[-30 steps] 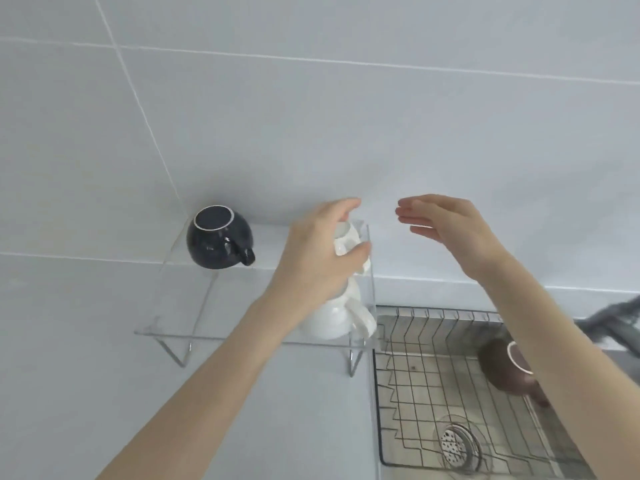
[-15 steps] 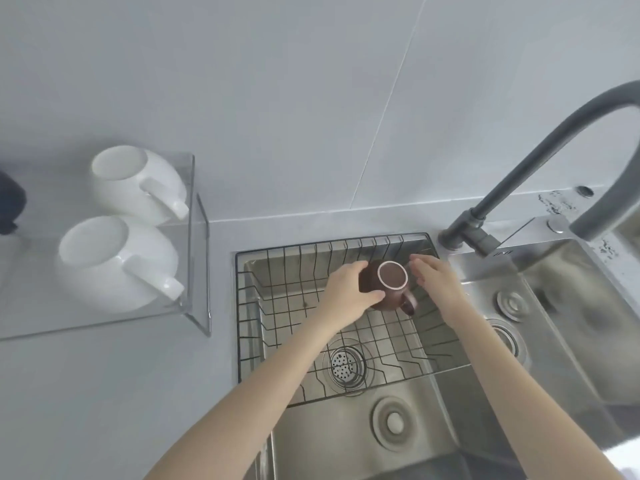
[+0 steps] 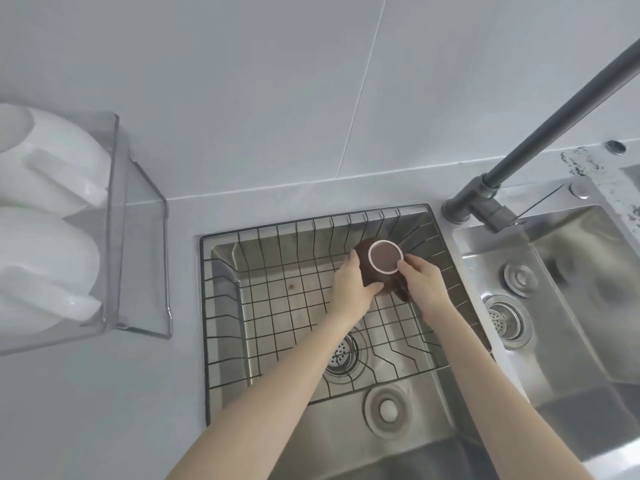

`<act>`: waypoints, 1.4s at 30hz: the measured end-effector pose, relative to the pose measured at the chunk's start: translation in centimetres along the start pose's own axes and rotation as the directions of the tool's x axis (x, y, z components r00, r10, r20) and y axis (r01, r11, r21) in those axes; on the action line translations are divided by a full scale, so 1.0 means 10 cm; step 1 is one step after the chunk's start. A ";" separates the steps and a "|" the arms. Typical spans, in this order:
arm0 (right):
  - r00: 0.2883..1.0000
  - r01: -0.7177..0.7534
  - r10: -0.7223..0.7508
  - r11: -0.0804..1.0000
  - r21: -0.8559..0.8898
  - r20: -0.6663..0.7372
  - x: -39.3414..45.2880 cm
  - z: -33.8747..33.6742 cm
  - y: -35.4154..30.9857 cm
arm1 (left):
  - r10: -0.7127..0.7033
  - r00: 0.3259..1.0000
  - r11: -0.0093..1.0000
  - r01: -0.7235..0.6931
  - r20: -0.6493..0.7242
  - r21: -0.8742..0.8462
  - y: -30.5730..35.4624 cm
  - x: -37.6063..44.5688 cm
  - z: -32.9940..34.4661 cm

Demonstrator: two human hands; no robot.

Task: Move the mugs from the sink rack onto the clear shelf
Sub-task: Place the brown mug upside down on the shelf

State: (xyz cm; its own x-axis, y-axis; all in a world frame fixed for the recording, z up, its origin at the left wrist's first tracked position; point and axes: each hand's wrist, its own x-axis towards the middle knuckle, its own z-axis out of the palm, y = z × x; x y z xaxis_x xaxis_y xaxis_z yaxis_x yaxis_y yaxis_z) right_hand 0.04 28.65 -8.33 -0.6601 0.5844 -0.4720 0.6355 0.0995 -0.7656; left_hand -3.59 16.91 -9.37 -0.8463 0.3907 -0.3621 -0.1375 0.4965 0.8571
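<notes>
A dark brown mug with a white rim is in the black wire sink rack, near its back right corner, upside down with its base ring facing up. My left hand clasps the mug's left side. My right hand grips its right side, over the handle. Two white mugs rest upside down on the clear shelf at the left edge, handles pointing right.
The rack sits in a steel sink with a drain strainer. A dark grey faucet rises at the back right. A second basin lies to the right. A grey counter lies left of the sink, below the shelf.
My left hand let go of the white mug on the shelf. Both hands moved down to the sink rack and closed around the brown mug. The view swung right.
</notes>
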 end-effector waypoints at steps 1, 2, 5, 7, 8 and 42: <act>1.000 0.010 -0.010 1.000 0.001 -0.010 0.00 0.01 0.01 | -0.008 1.000 1.000 0.008 -0.004 -0.009 0.00 -0.01 0.00; 1.000 0.019 -0.019 1.000 0.006 -0.014 -0.02 0.01 0.01 | -0.011 1.000 1.000 0.011 -0.004 -0.018 -0.01 -0.02 0.00; 0.999 0.042 -0.042 0.999 0.014 -0.019 -0.09 0.03 -0.04 | -0.001 1.000 1.000 0.001 -0.017 -0.026 -0.02 -0.07 -0.08; 0.997 0.066 -0.066 0.998 0.018 -0.030 -0.15 0.05 -0.13 | 0.019 0.999 1.000 -0.020 -0.041 -0.022 0.03 -0.12 -0.20; 0.996 0.088 -0.087 0.996 0.012 -0.036 -0.19 0.05 -0.20 | 0.035 0.998 0.999 -0.035 -0.057 -0.012 0.07 -0.14 -0.27; 0.619 0.681 -0.620 0.729 0.063 0.482 -3.07 3.06 -2.52 | 0.050 0.699 0.999 -0.048 -0.713 0.023 -0.68 -2.59 -4.43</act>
State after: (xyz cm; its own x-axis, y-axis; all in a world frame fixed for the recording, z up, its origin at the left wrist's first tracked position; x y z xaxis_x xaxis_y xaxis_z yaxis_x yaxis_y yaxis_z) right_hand -7.96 -16.46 12.09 -0.9957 -0.0882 -0.0284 -0.0113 0.4201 -0.9074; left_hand -3.48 -30.92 10.40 -0.9656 -0.2548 0.0513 -0.0846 0.4948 0.8649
